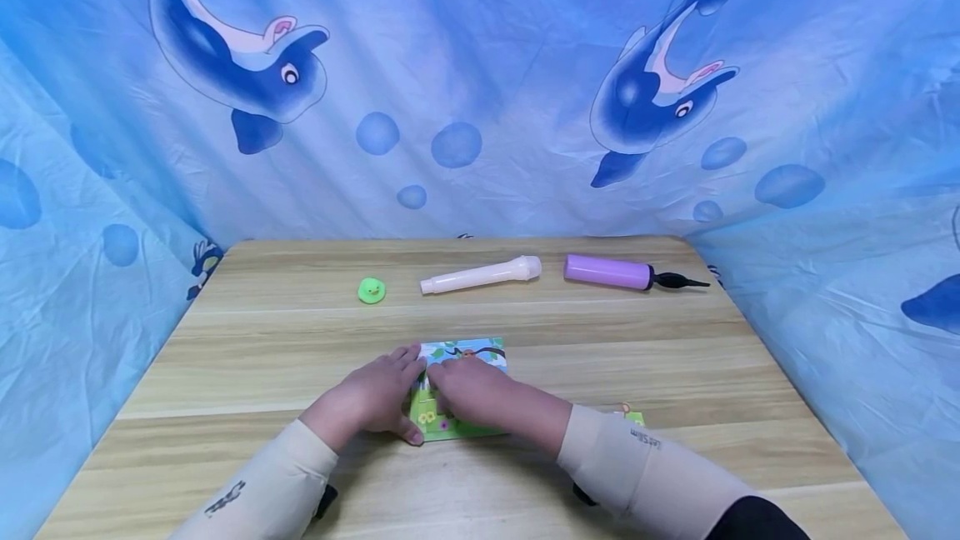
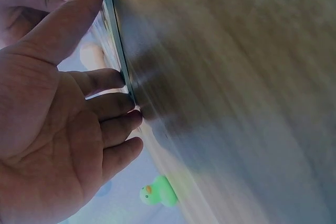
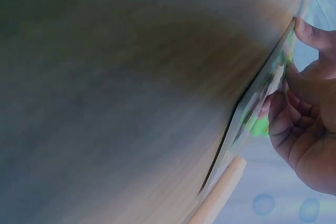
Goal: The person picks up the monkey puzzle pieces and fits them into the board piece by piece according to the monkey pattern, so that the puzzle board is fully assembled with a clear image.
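Note:
A flat picture board (image 1: 462, 432) with green grass, flowers and a bird on a branch lies near the table's front. My left hand (image 1: 377, 390) is spread along its left side, thumb at the near corner. In the left wrist view the fingertips (image 2: 116, 78) touch the board's thin edge (image 2: 116, 35). My right hand (image 1: 476, 392) is over the board's middle and right, fingers bent down toward the picture. In the right wrist view its thumb (image 3: 304, 83) and curled fingers meet at the surface; whether they pinch something is hidden.
Across the back of the wooden table (image 1: 300, 340) lie a green rubber duck (image 1: 371, 290), a pale pink microphone-shaped stick (image 1: 480, 275) and a purple hand pump (image 1: 609, 272) with a black nozzle. A small green printed piece (image 1: 635, 418) shows partly behind the right forearm.

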Demonstrator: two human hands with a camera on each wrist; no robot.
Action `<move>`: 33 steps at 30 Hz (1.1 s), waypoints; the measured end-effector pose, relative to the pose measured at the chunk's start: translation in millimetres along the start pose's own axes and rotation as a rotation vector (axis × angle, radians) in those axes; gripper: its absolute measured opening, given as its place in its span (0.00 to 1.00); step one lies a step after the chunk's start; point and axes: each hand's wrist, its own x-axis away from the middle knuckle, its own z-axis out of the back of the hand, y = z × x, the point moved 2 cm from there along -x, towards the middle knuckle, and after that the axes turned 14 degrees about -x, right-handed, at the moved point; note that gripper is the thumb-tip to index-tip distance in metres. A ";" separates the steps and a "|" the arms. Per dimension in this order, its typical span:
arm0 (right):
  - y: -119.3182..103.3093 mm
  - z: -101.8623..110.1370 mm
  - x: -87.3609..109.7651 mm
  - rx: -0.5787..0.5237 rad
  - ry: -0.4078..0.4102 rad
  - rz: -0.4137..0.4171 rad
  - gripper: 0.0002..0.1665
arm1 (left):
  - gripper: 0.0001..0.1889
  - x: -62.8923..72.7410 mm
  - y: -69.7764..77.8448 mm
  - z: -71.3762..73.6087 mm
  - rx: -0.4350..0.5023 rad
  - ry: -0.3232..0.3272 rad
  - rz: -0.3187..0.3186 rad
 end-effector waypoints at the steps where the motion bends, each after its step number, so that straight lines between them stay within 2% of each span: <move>1: -0.8 -0.9 -0.6 0.000 0.003 -0.002 0.10 | 0.60 0.3 -0.1 0.3 -0.001 0.002 -0.001; 6: -3.4 -4.9 -3.0 -0.005 0.015 -0.010 0.14 | 0.59 0.5 -0.7 0.0 -0.003 0.008 -0.011; 13: -7.7 -5.0 -1.7 0.018 0.018 0.008 0.15 | 0.60 0.3 -1.2 0.1 -0.004 -0.007 -0.004; 16: -9.3 -5.1 -0.3 0.015 0.002 0.031 0.14 | 0.59 0.9 -1.4 1.8 -0.010 -0.008 -0.008; 19: -10.4 -5.3 0.4 -0.004 -0.026 0.048 0.09 | 0.60 1.4 -1.5 3.1 -0.012 -0.005 -0.014; 21: -10.9 -4.3 1.2 -0.007 -0.040 0.069 0.06 | 0.60 1.6 -1.3 3.6 -0.008 -0.004 -0.018; 24: -9.8 -1.2 3.2 0.023 -0.043 0.145 0.01 | 0.60 2.1 -0.7 4.1 -0.004 -0.005 -0.019; 28: -6.0 3.7 10.1 0.101 -0.062 0.255 0.07 | 0.60 1.3 -0.4 2.8 -0.006 -0.015 -0.006; 33: -1.8 8.8 22.7 0.121 -0.103 0.302 0.12 | 0.60 1.1 0.2 0.0 -0.004 -0.036 0.012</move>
